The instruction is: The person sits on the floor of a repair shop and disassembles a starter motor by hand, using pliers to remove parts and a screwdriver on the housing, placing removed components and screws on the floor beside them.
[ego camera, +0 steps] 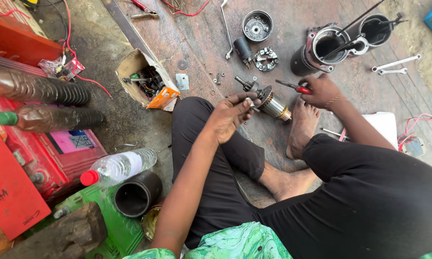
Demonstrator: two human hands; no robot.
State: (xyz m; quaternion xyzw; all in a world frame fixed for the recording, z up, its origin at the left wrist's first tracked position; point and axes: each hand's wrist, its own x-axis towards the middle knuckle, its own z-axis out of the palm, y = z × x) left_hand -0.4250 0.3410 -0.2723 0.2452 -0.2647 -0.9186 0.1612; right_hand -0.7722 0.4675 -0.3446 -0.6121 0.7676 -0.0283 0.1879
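The left hand (pixel 232 114) clamps its fingers on the armature (pixel 268 103) held above the knee, the right hand (pixel 321 91) grips red-handled pliers (pixel 295 87) beside it (mid-teardown, I judge), so next comes steady tool placement on the shaft.

- Repair workshop, work done on the floor, on a stained board (pixel 292 43).
- Motor parts spread out: housings (pixel 327 47), end cap (pixel 257 26), brush plate (pixel 265 59), armature (pixel 268 101).
- Hand tools lie about: spanners (pixel 395 65), pliers (pixel 144 9).
- Cardboard box (pixel 149 81) of small parts; loose washers and screws nearby.
- Red battery (pixel 43 158), wires (pixel 81 72) and bottles (pixel 38 88) at the side.
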